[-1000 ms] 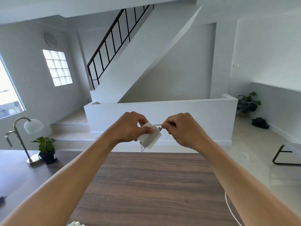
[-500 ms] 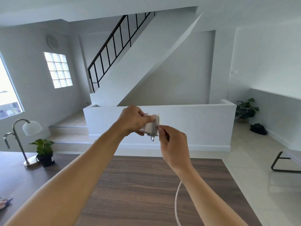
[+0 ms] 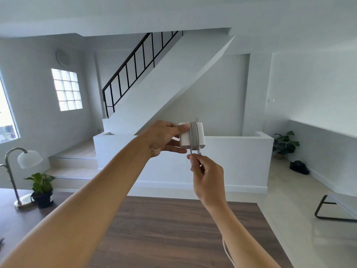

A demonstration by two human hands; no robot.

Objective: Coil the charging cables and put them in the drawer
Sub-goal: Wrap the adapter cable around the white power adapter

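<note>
Aloft, cable round charger; potted plant.

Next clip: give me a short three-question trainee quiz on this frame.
1. True or false: the left hand holds the charger.
2. Which hand pinches the cable just below the charger? A. left hand B. right hand
3. Fill in: the cable is wound round the ____.
Key: 1 true; 2 B; 3 charger.

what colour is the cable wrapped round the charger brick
Pale grey-white cable, nearly matching the white charger brick; the head view shows it.
</note>
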